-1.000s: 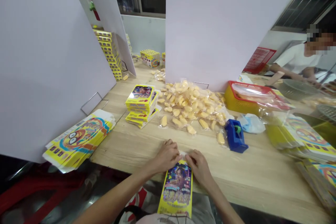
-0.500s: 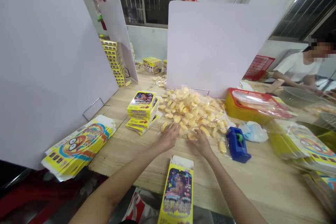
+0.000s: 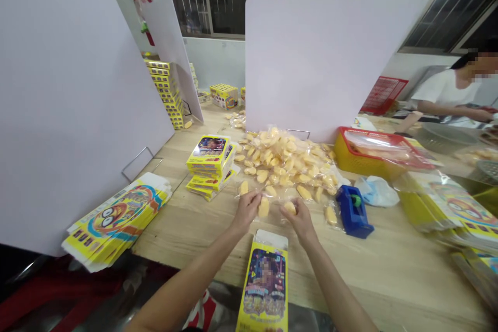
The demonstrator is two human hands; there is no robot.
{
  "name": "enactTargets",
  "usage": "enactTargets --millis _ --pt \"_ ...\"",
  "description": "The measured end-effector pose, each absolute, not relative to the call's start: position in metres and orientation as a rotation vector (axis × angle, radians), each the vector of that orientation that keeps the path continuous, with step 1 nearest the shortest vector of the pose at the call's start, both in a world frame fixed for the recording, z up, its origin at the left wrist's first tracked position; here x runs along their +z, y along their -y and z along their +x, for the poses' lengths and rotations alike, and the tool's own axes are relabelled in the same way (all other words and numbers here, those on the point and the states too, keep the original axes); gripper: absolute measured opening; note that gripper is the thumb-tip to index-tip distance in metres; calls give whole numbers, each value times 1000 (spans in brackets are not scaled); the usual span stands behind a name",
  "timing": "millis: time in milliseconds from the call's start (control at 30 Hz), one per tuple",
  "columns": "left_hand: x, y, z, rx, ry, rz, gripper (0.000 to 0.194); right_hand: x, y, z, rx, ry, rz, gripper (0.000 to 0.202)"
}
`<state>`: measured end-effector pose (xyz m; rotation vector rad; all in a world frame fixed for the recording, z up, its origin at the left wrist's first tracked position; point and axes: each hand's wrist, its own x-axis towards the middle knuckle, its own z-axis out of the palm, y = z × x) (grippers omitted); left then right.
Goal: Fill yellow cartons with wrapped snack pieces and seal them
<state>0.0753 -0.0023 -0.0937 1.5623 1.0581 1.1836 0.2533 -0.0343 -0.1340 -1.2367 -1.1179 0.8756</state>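
My left hand (image 3: 248,211) pinches a small clear packet with a yellow piece (image 3: 263,207) inside. Between the fingers of my right hand (image 3: 299,219) is another wrapped yellow piece (image 3: 290,208). Both hands are just in front of a heap of wrapped yellow pieces (image 3: 286,158). Nearer my body, between my forearms, a yellow box (image 3: 265,280) with a raised white flap lies at the table's front edge. Left of the heap stands a stack of filled-looking yellow boxes (image 3: 210,155).
Flat yellow cartons (image 3: 116,218) lie at the left edge. A blue tape dispenser (image 3: 354,212) and a yellow basket with a red rim (image 3: 346,153) are on the right. White partitions (image 3: 311,62) stand behind. A person in a white shirt (image 3: 447,91) sits at far right.
Both hands have drawn back from the heap towards me, each now with a wrapped piece. The person at right has moved an arm.
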Motion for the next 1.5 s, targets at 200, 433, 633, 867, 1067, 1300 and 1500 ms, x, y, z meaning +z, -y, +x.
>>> enactTargets --millis 200,433,633,867,1067,1300,1500 --pt "-107 30 117 1306 -940 1030 34 -125 47 213 781 1013 -1169 32" --pt "-111 45 132 1403 -1063 1145 38 -128 56 200 768 936 -1153 34" --pt "-100 46 116 1283 -1173 1340 23 -122 68 213 763 941 -1265 33" --pt "-119 25 85 1170 -1189 1323 7 -143 73 233 728 893 -1367 31" --pt "-140 31 60 979 -1135 1508 8 -162 91 230 793 1160 -1391 23" --pt "-130 44 44 634 -1169 2010 38 -153 101 236 810 1527 -1410 11" --pt "-112 62 43 440 -1139 2335 20 -150 104 228 676 1684 -1337 20"
